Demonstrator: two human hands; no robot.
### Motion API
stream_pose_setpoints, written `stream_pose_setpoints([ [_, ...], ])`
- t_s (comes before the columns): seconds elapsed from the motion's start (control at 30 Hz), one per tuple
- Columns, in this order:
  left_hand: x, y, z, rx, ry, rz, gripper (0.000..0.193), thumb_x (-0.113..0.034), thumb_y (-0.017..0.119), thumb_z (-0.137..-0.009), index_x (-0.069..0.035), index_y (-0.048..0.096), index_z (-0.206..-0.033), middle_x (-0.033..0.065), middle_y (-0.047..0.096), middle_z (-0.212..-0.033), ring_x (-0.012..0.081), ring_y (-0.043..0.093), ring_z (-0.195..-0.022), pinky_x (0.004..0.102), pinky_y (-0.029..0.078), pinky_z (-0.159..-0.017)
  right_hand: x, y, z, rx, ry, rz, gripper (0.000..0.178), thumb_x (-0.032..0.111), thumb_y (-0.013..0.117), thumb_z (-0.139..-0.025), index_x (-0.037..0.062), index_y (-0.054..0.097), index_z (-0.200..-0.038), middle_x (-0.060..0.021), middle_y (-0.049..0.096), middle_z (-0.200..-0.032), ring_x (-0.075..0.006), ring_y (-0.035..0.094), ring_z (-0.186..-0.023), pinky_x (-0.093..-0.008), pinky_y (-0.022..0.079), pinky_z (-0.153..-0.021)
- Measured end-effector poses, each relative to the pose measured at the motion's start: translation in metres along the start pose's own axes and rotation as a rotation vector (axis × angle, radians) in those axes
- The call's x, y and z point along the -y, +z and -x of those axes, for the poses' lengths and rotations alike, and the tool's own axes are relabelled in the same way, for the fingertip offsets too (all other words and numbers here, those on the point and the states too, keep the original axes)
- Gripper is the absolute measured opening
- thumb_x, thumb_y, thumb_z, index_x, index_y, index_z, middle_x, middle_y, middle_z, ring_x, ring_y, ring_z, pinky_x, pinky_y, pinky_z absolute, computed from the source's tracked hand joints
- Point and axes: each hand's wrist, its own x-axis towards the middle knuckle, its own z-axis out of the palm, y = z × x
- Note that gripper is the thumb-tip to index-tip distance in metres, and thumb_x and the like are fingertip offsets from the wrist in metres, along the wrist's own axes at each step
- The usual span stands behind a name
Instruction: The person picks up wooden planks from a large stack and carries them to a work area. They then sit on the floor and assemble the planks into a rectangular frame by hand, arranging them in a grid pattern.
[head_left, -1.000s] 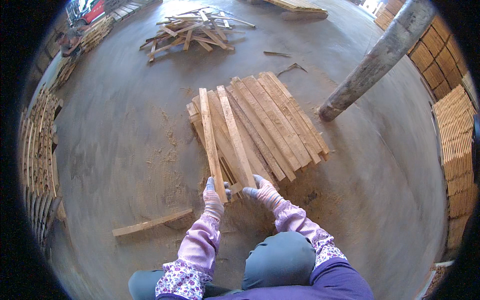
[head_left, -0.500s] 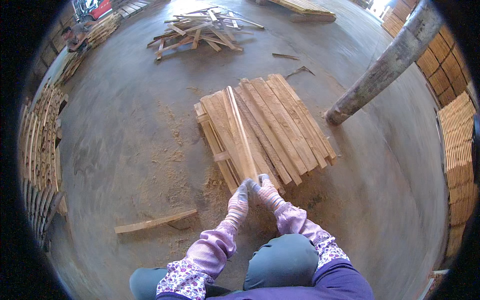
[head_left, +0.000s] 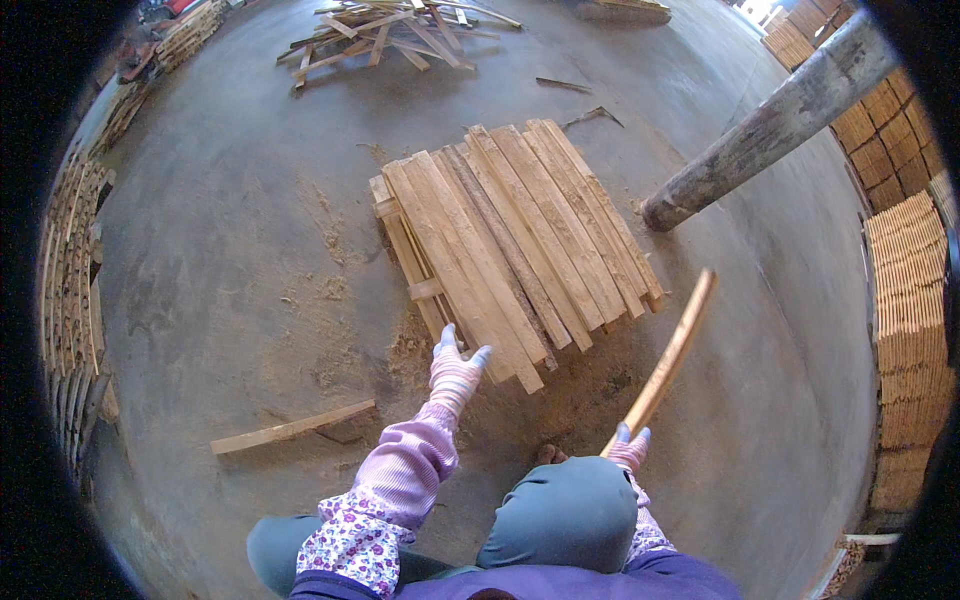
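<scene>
One stick [head_left: 668, 362] in the right hand [head_left: 630, 449] — best clear of the knee [head_left: 562, 515]; left hand [head_left: 456, 376] wide at the stack's [head_left: 550, 235] seven o'clock.

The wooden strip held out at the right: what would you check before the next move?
1. Strip in the right hand: ok, held near its lower end.
2. Firmness of that grip: cannot tell, the knee partly hides it.
3. Strip apart from the pillar: ok.
4. Left hand free: ok, fingers spread beside the plank stack.
5. Stack's near ends even: not ok, they are staggered.
</scene>
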Motion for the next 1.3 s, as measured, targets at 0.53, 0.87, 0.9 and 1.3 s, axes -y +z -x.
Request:
stream_pose_setpoints([
  [0.53,-0.019,0.017,0.007,-0.142,0.308,-0.521,0.08,-0.032,0.079,-0.077,-0.004,0.043,-0.143,0.018,0.047,-0.132,0.0387,0.048,-0.12,0.0448,0.041,-0.105,0.045,0.018,-0.09,0.035,0.663,0.091,0.082,0.043,0.075,-0.083,0.0071,0.036,-0.146,-0.0215,0.046,-0.146,-0.0386,0.051,-0.129,-0.0473,0.043,-0.106],
  [0.87,0.018,0.029,-0.025,-0.124,0.399,0.088,0.047,-0.004,0.058,-0.092,-0.005,0.051,-0.138,0.0212,0.059,-0.131,0.033,0.059,-0.12,0.0385,0.046,-0.103,0.244,-0.007,-0.047,0.289,-0.685,-0.398,0.048,0.033,0.068,-0.087,0.003,0.06,-0.124,-0.0232,0.064,-0.118,-0.0384,0.058,-0.116,-0.0455,0.046,-0.099],
  [0.9,0.008,0.03,-0.019,-0.143,0.368,0.085,0.047,-0.003,0.06,-0.091,-0.006,0.053,-0.137,0.0199,0.061,-0.126,0.0308,0.062,-0.113,0.0374,0.048,-0.098,0.255,0.001,-0.045,0.324,-0.783,-0.356,0.054,0.039,0.069,-0.086,0.0033,0.059,-0.126,-0.0241,0.063,-0.116,-0.038,0.058,-0.117,-0.045,0.047,-0.099],
  [1.3,0.066,-0.007,-0.013,-0.076,0.12,0.222,0.039,-0.007,0.066,-0.091,-0.005,0.061,-0.129,0.0083,0.07,-0.106,0.0157,0.065,-0.093,0.0302,0.053,-0.085,0.313,-0.007,-0.021,0.814,-0.572,-0.018,0.065,0.029,0.078,-0.075,0.0022,0.05,-0.128,-0.0238,0.061,-0.125,-0.0389,0.059,-0.116,-0.045,0.047,-0.1],
])
